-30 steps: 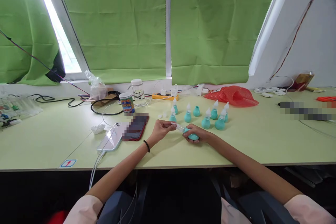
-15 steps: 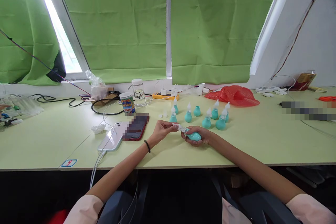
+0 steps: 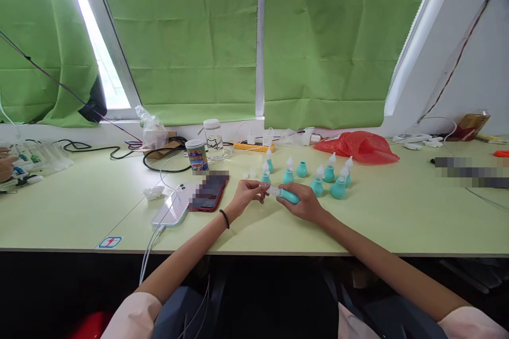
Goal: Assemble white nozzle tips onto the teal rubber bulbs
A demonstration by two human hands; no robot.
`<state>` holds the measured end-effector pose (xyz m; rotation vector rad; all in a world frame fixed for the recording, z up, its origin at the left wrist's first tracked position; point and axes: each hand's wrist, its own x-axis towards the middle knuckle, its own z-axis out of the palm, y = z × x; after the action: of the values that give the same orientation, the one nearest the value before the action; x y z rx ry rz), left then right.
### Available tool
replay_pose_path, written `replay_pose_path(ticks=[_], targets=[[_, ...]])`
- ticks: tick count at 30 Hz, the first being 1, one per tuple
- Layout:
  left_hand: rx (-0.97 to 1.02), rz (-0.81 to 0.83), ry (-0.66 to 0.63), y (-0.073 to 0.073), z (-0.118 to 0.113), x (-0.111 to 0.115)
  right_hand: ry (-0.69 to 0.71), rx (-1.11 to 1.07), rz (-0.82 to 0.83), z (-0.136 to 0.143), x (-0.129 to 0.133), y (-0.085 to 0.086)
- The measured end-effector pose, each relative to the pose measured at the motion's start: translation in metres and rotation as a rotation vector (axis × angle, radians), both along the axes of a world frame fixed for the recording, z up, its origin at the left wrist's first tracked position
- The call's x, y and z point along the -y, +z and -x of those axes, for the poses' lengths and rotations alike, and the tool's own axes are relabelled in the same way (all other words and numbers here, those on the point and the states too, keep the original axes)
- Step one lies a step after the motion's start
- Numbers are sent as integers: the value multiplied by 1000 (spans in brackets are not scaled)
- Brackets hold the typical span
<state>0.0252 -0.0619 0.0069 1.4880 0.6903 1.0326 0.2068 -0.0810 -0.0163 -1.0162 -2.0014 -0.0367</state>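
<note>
Above the table's near half, my right hand (image 3: 305, 202) is closed around the teal bulb of a nasal aspirator (image 3: 290, 197), which lies sideways and points left. From the bulb's neck comes a clear nozzle (image 3: 273, 190). Its outer end is pinched by the fingertips of my left hand (image 3: 247, 196), and the exact contact is partly hidden. Just beyond my hands stand several teal aspirators with clear pointed tips, one of them at the right (image 3: 338, 189). A teal bulb (image 3: 302, 169) among them has an uncovered neck. Small whitish pieces (image 3: 253, 173) lie left of the group.
Two phones, a white one (image 3: 173, 213) and a dark red-edged one (image 3: 214, 193), lie left with cables. Behind them stand a printed can (image 3: 196, 155) and a clear jar (image 3: 213, 140). A red plastic bag (image 3: 360, 147) lies back right. Another person's hand (image 3: 6, 164) shows far left.
My right hand has rolled over so its back faces up, turning the aspirator more level. My left hand stays at the nozzle's end. The whole view has shifted slightly.
</note>
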Motion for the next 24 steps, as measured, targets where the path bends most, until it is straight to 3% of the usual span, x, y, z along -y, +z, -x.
replay_pose_path(ticks=[5,12,24], targets=[[28,78,-81,-1,4,-2,-69,149,-164,-4,0,-2],[-29,54,-153,-4,12,-9,18,179,-124,-4,-2,-6],[-90,39,-166,-6,14,-13,155,-229,304,11,6,5]])
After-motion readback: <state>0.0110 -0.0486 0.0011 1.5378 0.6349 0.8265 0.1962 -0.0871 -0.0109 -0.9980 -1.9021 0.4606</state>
